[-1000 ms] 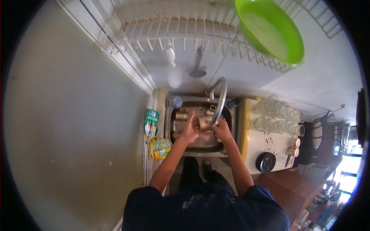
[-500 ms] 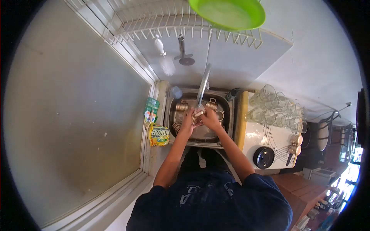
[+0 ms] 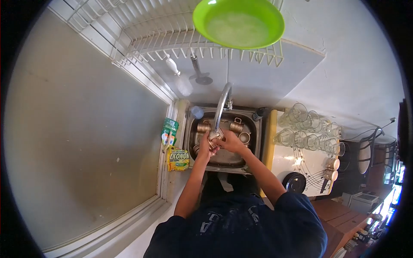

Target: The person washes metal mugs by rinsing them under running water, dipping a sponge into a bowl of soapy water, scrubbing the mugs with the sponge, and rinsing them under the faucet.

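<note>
Under the curved faucet [image 3: 221,107], both my hands are closed on a ribbed, brownish mug [image 3: 216,136]. My left hand [image 3: 205,147] wraps its left and lower side. From the right, my right hand [image 3: 231,142] grips it with bent fingers, which hide part of it. Around them in the metal sink [image 3: 228,162] lie similar mugs: one at the back left [image 3: 203,127], another at the back right [image 3: 236,125], and a mug with its opening up [image 3: 244,137] beside my right hand. More ribbed mugs [image 3: 196,149] show partly behind my left wrist.
Several clear glasses [image 3: 297,114] and a black round lid or dish [image 3: 294,182] stand on the right counter [image 3: 279,161]. A green bowl [image 3: 238,26] sits on the wire rack [image 3: 159,41] above. Yellow [image 3: 178,159] and green [image 3: 170,129] packets lie left of the sink.
The view has tilted up slightly, so more of the bowl and rack shows. The mug has turned within my hands, which have shifted slightly left relative to the sink.
</note>
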Motion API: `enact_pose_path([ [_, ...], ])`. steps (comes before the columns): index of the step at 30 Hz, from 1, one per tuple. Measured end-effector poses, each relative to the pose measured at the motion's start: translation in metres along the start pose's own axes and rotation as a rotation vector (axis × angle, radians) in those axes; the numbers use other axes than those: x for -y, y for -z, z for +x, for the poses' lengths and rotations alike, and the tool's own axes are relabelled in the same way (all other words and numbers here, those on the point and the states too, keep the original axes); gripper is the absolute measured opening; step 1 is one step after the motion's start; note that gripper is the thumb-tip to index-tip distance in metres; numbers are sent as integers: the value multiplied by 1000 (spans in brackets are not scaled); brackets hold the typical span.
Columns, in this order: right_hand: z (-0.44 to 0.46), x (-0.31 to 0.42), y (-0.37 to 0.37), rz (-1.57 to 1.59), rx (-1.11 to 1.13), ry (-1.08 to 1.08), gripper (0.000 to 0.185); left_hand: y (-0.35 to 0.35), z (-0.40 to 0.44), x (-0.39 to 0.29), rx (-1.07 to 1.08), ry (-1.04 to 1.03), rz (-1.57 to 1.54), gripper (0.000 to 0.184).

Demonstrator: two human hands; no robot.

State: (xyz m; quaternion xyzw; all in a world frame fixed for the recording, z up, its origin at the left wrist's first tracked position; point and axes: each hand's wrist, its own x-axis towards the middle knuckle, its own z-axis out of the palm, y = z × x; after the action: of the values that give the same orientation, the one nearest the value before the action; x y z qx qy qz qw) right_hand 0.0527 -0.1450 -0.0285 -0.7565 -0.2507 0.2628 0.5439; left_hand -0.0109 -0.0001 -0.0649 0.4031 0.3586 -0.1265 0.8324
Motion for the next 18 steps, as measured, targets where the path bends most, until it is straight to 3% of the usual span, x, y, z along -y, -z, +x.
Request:
enact_pose_path([
  [7,-7,-10,-29,129,-155,-65,27,14,1,-11,57,-22,220,43],
  [16,3,-34,-20,52,-179,-148,42,0,16,-6,2,25,25,40],
  [17,4,-33,-18,50,-190,-166,41,11,28,-2,132,36,-26,39],
  [18,3,-29,-12,39,-181,-152,41,5,29,-1,134,19,-36,39],
])
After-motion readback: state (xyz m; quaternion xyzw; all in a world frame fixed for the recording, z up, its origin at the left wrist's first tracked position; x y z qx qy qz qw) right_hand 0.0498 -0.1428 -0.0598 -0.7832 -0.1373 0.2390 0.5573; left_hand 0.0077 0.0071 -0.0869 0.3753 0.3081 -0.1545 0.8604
